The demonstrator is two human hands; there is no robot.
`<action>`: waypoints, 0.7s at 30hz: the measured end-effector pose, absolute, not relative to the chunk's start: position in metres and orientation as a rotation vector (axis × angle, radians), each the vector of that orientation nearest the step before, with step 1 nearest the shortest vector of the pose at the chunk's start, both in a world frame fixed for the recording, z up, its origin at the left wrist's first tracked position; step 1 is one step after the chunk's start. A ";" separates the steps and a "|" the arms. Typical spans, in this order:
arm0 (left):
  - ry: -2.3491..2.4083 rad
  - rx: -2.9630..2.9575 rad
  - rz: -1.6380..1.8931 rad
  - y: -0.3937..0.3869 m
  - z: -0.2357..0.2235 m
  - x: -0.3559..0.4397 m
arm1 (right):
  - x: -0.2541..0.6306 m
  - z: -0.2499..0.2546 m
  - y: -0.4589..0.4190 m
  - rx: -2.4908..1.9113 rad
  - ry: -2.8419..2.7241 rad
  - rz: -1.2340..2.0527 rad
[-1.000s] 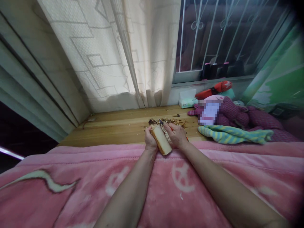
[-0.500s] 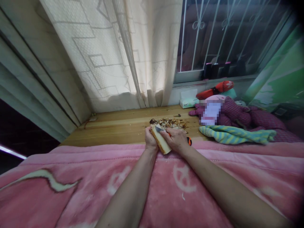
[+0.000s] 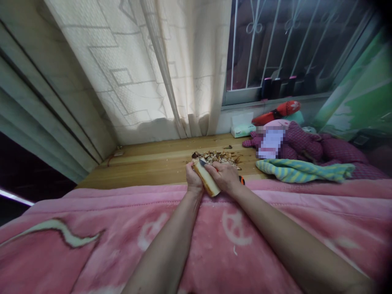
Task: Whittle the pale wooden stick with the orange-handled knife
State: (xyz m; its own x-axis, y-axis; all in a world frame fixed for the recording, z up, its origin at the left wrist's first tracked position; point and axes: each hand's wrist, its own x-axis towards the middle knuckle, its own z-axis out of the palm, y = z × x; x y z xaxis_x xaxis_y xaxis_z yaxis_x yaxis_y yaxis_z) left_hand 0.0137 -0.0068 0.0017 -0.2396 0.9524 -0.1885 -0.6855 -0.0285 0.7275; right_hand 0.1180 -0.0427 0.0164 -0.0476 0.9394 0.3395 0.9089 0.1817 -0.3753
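"Head camera: which way does the piece point?"

"I have a pale, cylindrical block with brown edges (image 3: 208, 179) over the near edge of the wooden surface, its long axis slanting from far left to near right. My left hand (image 3: 194, 179) is curled closed around its left side. My right hand (image 3: 226, 176) is closed on a knife with a dark blade and an orange-and-black handle (image 3: 242, 180), the blade against the block's pale face near its far end."

"And around you?"

"Brown and cream shavings (image 3: 219, 157) are heaped just beyond my hands on a light-brown wooden surface (image 3: 147, 165). A pink, patterned blanket (image 3: 211, 253) lies nearer, under my forearms. To the right are a yellow-and-blue striped cloth (image 3: 301, 169) and a purple plush toy (image 3: 306, 143); behind, a cream curtain (image 3: 122, 61) and a barred window (image 3: 275, 49)."

"What's changed?"

"A second ago the blade was past the block's right edge, over the shavings; now it meets the face, and that face looks narrower."
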 end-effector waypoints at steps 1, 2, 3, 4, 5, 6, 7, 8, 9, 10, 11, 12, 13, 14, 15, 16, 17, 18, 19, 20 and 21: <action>0.878 0.419 1.628 -0.006 0.000 0.014 | 0.117 0.017 -0.042 -1.730 -1.953 0.095; 0.892 0.422 1.637 -0.006 -0.001 0.014 | 0.117 0.017 -0.041 -1.730 -1.945 0.110; 0.901 0.431 1.643 -0.006 -0.003 0.014 | 0.117 0.018 -0.040 -1.731 -1.929 0.125; 0.908 0.445 1.645 -0.006 -0.005 0.015 | 0.117 0.018 -0.038 -1.731 -1.907 0.144; 0.912 0.462 1.639 -0.006 -0.007 0.016 | 0.118 0.019 -0.036 -1.729 -1.880 0.169; 0.910 0.479 1.629 -0.007 -0.009 0.017 | 0.119 0.019 -0.034 -1.725 -1.854 0.195; 0.901 0.492 1.615 -0.008 -0.010 0.019 | 0.120 0.018 -0.031 -1.719 -1.830 0.219; 0.885 0.497 1.598 -0.009 -0.010 0.020 | 0.121 0.018 -0.029 -1.713 -1.815 0.239; 0.866 0.492 1.581 -0.010 -0.010 0.021 | 0.122 0.017 -0.027 -1.711 -1.806 0.249; 0.845 0.482 1.560 -0.011 -0.008 0.022 | 0.124 0.016 -0.025 -1.711 -1.800 0.249; 0.822 0.474 1.537 -0.012 -0.006 0.022 | 0.126 0.015 -0.024 -1.716 -1.793 0.243; 0.801 0.474 1.504 -0.013 -0.003 0.021 | 0.128 0.013 -0.022 -1.718 -1.784 0.235; 0.782 0.486 1.459 -0.015 0.000 0.020 | 0.130 0.012 -0.022 -1.717 -1.776 0.230; 0.761 0.512 1.401 -0.015 0.002 0.018 | 0.131 0.011 -0.021 -1.710 -1.772 0.227; 0.742 0.539 1.346 -0.016 0.004 0.016 | 0.133 0.010 -0.021 -1.700 -1.774 0.226; 0.724 0.561 1.297 -0.016 0.006 0.014 | 0.134 0.009 -0.021 -1.686 -1.783 0.223; 0.710 0.573 1.261 -0.016 0.006 0.012 | 0.135 0.008 -0.022 -1.672 -1.795 0.217; 0.704 0.572 1.238 -0.016 0.006 0.010 | 0.136 0.008 -0.023 -1.662 -1.810 0.206; 0.701 0.562 1.224 -0.015 0.006 0.009 | 0.136 0.007 -0.025 -1.656 -1.825 0.192; 0.699 0.547 1.216 -0.014 0.005 0.008 | 0.136 0.006 -0.026 -1.652 -1.840 0.176; 0.697 0.529 1.212 -0.013 0.004 0.008 | 0.136 0.006 -0.027 -1.651 -1.856 0.159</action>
State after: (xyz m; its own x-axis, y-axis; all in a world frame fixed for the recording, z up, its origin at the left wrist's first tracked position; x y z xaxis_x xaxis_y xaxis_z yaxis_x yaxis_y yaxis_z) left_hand 0.0079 -0.0130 0.0037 0.1913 0.9609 -0.2001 -0.6562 0.2768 0.7020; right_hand 0.1355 -0.0271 0.0059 -0.0052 0.9265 0.3761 0.8489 0.2029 -0.4880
